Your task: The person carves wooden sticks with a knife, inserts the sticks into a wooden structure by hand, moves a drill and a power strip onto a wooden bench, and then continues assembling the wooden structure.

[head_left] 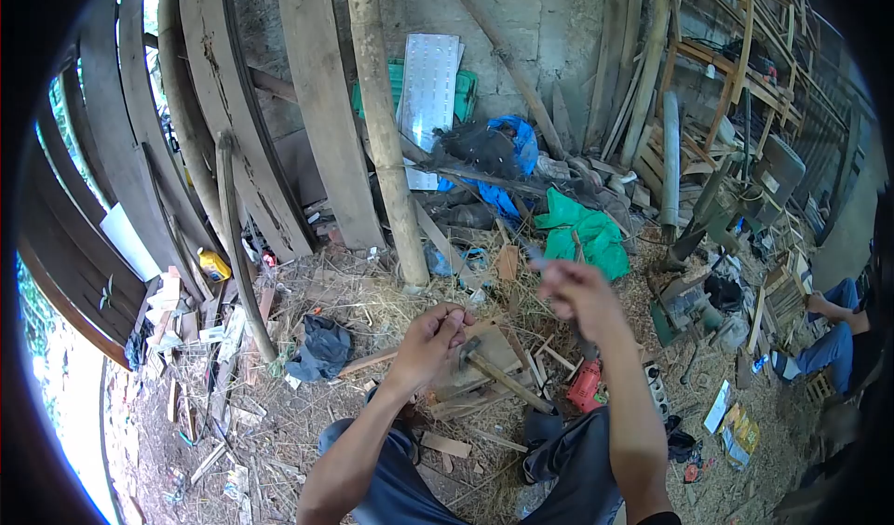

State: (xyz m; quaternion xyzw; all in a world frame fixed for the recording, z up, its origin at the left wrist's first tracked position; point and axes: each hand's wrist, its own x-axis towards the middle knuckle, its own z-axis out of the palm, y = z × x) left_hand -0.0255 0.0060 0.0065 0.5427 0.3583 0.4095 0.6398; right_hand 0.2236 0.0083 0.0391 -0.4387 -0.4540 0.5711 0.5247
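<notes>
My left hand (436,337) is raised in front of my knees with its fingers pinched together; whatever they may hold is too small to make out. To its right and a little higher, my right hand (582,297) is closed and smeared by motion. A thin greyish object (536,259) sticks out past its fingers, too blurred to name. Below and between the hands, a hammer (507,376) with a wooden handle lies across a wooden board (466,402) on the ground. A red power tool (586,385) lies near my right forearm.
A slanting bamboo pole (384,125) and leaning planks (326,106) stand ahead. Black plastic (321,348) lies left, a green plastic sheet (582,234) beyond my right hand. Scrap wood and straw cover the ground. Another person's legs (829,339) show at right.
</notes>
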